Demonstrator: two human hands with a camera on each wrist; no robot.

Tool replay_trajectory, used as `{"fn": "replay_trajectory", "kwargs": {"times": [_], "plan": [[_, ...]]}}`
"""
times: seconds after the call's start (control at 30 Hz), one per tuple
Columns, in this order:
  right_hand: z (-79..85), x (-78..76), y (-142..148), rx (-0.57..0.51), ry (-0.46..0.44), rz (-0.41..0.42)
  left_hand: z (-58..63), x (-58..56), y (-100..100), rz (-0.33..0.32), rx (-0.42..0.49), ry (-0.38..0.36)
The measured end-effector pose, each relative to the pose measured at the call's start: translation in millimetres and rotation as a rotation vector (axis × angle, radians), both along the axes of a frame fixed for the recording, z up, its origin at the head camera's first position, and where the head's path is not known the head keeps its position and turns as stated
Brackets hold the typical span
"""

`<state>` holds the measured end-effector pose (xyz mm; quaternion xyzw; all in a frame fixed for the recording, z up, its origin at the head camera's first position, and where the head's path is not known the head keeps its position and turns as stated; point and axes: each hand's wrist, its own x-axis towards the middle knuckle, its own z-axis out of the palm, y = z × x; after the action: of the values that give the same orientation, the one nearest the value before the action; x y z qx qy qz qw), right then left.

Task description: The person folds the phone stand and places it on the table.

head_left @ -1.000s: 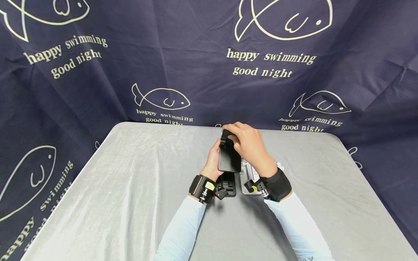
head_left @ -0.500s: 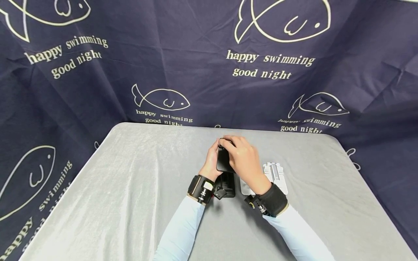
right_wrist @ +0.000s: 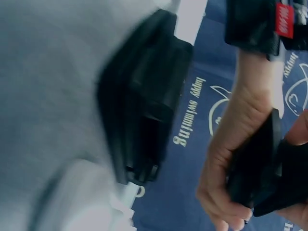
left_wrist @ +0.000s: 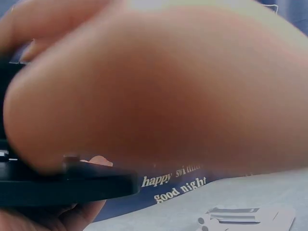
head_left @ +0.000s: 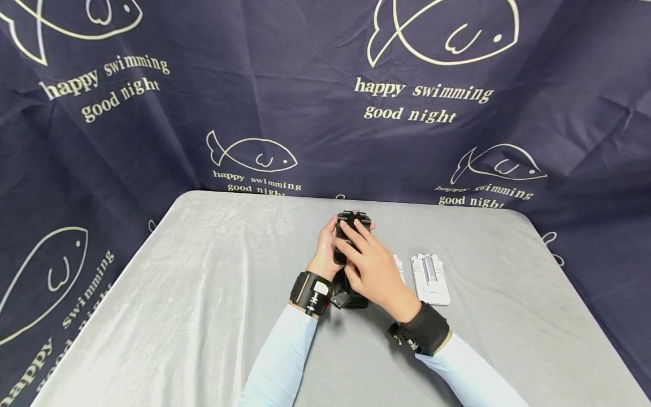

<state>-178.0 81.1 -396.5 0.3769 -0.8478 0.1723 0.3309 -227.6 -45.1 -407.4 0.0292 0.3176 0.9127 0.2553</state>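
Observation:
In the head view my left hand [head_left: 324, 251] grips a black foldable phone stand [head_left: 354, 216] from beneath and along its left side, above the table. My right hand [head_left: 376, 271] lies over its upper face, fingers spread across the panel and covering much of it. The right wrist view shows the held stand's panels [right_wrist: 257, 168] at an angle to each other, with right fingers [right_wrist: 299, 131] on one panel and the left hand round the other. In the left wrist view the right hand [left_wrist: 159, 91] blocks most of the stand, leaving a dark plate edge [left_wrist: 72, 190] below it.
A second black stand [head_left: 357, 303] lies on the grey cloth-covered table [head_left: 203, 282] below the hands. To its right lie a white stand [head_left: 431, 280] and another white one [head_left: 399, 264], mostly hidden by the right hand. A dark blue curtain [head_left: 325, 102] hangs behind.
My right hand has come down from the stand's top end and now spreads over its panel. The held stand's flat panel has swung down, showing hinge parts. The right white stand is now uncovered.

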Motion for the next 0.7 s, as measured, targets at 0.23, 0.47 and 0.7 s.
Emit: {"fn": "replay_trajectory", "kwargs": {"times": [0.23, 0.47, 0.7], "plan": [[-12.3, 7.5, 3, -0.001, -0.083, -0.015, 4.2, 3.7, -2, -0.057, 0.016, 0.033], [-15.4, 9.5, 1, 0.005, -0.063, -0.02, 1.0, 3.8, -2, -0.055, 0.032, 0.032], [-15.9, 8.4, -1, -0.004, -0.064, -0.022, -0.7, 3.6, -2, -0.044, 0.039, 0.018]]}}
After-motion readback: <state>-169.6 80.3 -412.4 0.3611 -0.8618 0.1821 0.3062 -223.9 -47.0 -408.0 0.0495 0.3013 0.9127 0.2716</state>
